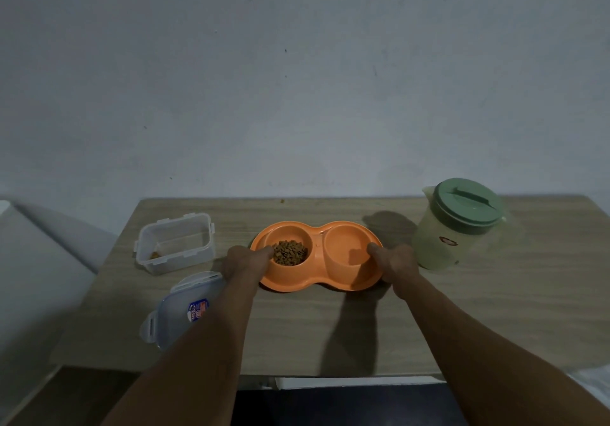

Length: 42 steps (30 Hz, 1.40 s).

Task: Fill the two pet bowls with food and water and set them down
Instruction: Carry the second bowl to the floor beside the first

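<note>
Desk (330,326), mid-rear: orange double pet bowl (315,278), kibble (289,252) in left well; right well's water not discernible. Left hand (246,260) and right hand (396,262) grasp its ends. Judged step: carrying. Next: level lift.

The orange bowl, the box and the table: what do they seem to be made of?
Bowl: likely moulded plastic, smooth, slight sheen, uniform orange. Box: clear plastic; its inside shows through, with clip flaps on the rim. Table: wood-grain surface, matte, possibly laminate rather than solid wood.
</note>
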Available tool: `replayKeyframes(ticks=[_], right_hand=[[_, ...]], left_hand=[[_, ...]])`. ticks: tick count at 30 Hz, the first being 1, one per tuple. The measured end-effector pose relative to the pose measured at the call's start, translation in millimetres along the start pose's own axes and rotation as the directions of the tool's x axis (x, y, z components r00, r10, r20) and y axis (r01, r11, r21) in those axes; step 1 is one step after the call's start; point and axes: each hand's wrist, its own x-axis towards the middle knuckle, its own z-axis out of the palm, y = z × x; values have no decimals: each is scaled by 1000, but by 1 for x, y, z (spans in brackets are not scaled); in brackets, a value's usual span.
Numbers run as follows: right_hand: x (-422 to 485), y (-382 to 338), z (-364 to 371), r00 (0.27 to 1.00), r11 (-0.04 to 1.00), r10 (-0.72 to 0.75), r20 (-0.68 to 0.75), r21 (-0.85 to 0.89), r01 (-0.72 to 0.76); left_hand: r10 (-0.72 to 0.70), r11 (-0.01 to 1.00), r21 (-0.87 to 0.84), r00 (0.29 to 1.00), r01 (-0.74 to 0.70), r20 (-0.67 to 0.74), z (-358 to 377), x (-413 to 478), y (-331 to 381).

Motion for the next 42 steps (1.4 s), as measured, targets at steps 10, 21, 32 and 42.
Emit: replayKeyframes(ticks=[10, 21, 32, 42], right_hand=[[-11, -3, -26, 1000, 998, -30, 6, 53, 30], [-52, 43, -84, 999, 997, -21, -26, 75, 23], [-136, 132, -150, 977, 991, 46, -210, 136, -17], [-241, 236, -211, 918, 956, 217, -332, 260, -132]], left_hand=[[24, 994, -102, 999, -27, -25, -1, -28, 3], [81, 991, -110, 997, -82, -10, 11, -94, -24], [203, 979, -45, 971, -198, 125, 22, -177, -57], [286, 951, 23, 907, -308, 309, 46, -272, -109]])
